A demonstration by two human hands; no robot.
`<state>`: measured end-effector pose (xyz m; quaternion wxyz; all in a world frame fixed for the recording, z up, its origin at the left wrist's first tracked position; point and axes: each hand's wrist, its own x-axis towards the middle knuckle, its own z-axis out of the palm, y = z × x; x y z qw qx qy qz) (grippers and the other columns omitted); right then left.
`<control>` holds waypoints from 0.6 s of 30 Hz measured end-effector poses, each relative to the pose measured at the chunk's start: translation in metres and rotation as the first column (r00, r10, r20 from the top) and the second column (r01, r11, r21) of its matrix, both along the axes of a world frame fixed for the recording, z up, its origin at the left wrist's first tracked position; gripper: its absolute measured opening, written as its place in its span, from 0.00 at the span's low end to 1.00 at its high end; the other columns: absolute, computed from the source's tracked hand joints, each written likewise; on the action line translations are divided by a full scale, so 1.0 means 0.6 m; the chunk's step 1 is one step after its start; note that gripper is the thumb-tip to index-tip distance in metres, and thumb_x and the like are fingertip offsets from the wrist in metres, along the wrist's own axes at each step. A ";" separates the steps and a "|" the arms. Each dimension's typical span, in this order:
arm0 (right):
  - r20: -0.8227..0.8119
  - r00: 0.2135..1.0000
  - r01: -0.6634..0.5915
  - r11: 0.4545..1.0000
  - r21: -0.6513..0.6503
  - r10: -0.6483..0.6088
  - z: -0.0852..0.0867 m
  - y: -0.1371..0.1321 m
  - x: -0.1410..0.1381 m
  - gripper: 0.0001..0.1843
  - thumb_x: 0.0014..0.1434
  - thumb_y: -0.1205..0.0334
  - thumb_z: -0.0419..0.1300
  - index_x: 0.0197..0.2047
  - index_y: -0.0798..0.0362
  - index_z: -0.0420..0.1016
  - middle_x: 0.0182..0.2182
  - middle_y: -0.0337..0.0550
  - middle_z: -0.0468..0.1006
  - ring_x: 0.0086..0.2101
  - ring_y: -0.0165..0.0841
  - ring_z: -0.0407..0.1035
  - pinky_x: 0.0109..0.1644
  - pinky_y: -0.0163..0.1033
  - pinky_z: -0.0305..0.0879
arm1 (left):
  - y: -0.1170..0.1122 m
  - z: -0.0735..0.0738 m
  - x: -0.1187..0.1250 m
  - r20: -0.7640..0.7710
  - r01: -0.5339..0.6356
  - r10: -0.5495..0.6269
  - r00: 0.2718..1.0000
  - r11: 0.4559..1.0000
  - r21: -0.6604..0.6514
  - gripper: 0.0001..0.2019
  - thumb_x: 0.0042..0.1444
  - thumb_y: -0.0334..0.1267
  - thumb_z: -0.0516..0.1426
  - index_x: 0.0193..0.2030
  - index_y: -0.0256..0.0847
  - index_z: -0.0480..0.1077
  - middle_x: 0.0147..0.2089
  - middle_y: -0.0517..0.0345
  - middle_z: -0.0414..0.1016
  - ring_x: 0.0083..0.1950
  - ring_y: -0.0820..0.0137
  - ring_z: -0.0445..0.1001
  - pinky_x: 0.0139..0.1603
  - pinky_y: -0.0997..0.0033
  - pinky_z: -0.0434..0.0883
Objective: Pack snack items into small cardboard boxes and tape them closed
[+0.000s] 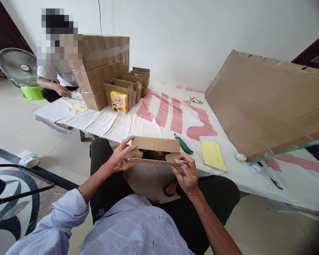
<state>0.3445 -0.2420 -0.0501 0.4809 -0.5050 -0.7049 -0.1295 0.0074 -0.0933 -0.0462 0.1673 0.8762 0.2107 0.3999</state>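
A small brown cardboard box (155, 143) is held above my lap, at the table's near edge. Its top stands partly open, and something dark and colourful, too shaded to name, lies inside. At the box's left end, my left hand (122, 154) grips it, thumb low and fingers at the upper edge. The right end rests in the fingers of my right hand (187, 173). Just beyond that hand lies a green utility knife (184, 144), with a yellow wavy-edged card (213, 154) to its right.
Taped cartons (95, 67) are stacked at the table's left, beside several open boxes (119, 88) and a yellow snack box (119, 102). A large cardboard sheet (271, 102) leans at right. Another person (60, 76) sits behind the cartons near a fan (17, 67).
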 end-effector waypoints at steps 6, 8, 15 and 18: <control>-0.013 1.000 0.000 1.000 -0.031 -0.001 0.001 -0.002 0.000 0.14 0.69 0.65 0.69 0.57 0.47 0.82 0.61 0.56 0.78 0.53 0.46 0.80 0.52 0.54 0.86 | 0.002 0.001 -0.001 -0.001 -0.021 0.021 1.000 1.000 -0.004 0.37 0.56 0.46 0.74 0.70 0.47 0.67 0.80 0.33 0.58 0.80 0.40 0.62 0.75 0.37 0.71; -0.021 1.000 0.005 0.999 -0.040 -0.006 0.002 -0.003 0.000 0.14 0.69 0.64 0.69 0.56 0.47 0.82 0.61 0.57 0.78 0.52 0.46 0.81 0.52 0.54 0.86 | 0.002 0.001 0.000 0.008 -0.013 0.013 1.000 1.000 0.016 0.40 0.55 0.44 0.74 0.72 0.48 0.65 0.80 0.33 0.57 0.81 0.40 0.62 0.75 0.36 0.70; -0.035 0.999 0.012 1.000 -0.029 -0.013 0.010 -0.002 -0.008 0.12 0.69 0.63 0.68 0.55 0.48 0.82 0.59 0.57 0.79 0.50 0.44 0.81 0.49 0.51 0.86 | 0.002 0.008 0.004 0.042 -0.007 0.003 0.999 0.996 0.088 0.45 0.56 0.44 0.74 0.76 0.49 0.58 0.80 0.32 0.57 0.80 0.40 0.64 0.74 0.35 0.71; -0.036 0.999 0.026 0.999 -0.039 -0.027 0.011 -0.002 -0.008 0.10 0.70 0.62 0.68 0.53 0.48 0.82 0.58 0.57 0.80 0.51 0.44 0.81 0.50 0.51 0.86 | 0.001 0.011 0.006 0.059 -0.003 -0.003 0.998 0.995 0.096 0.46 0.56 0.45 0.74 0.77 0.49 0.57 0.79 0.31 0.57 0.80 0.41 0.64 0.74 0.35 0.72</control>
